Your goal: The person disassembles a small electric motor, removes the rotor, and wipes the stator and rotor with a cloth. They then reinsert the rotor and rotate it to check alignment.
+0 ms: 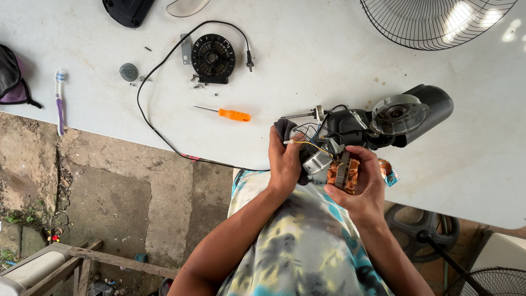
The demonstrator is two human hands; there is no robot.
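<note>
In the head view, the fan motor [342, 172], with its copper windings and metal core, is partly covered by the fingers of both hands, and the tangle of thin wires [312, 143] above it cannot be followed clearly. The left hand [285, 161] is closed around the motor's silver end and a dark cloth; the right hand [359, 189] is clasped around the copper winding. The motor is held at the table edge, just below the black fan housing [408, 115], to which it is joined by the wires.

A wire fan guard [433, 22] is cut off by the upper frame edge, far above the housing; a second guard [493, 282] is cut off at the lower right corner. A black cover [129, 11] is cropped at the top left.

One orange-handled screwdriver [233, 114] is seen left of the housing, one round black vented plate [213, 56] above it, one toothbrush [59, 101] far left, and one black power cord [159, 71]. Several small screws [196, 82] are scattered; their number cannot be told.

The table [329, 66] is white and scuffed, set over cracked concrete ground [120, 197].
</note>
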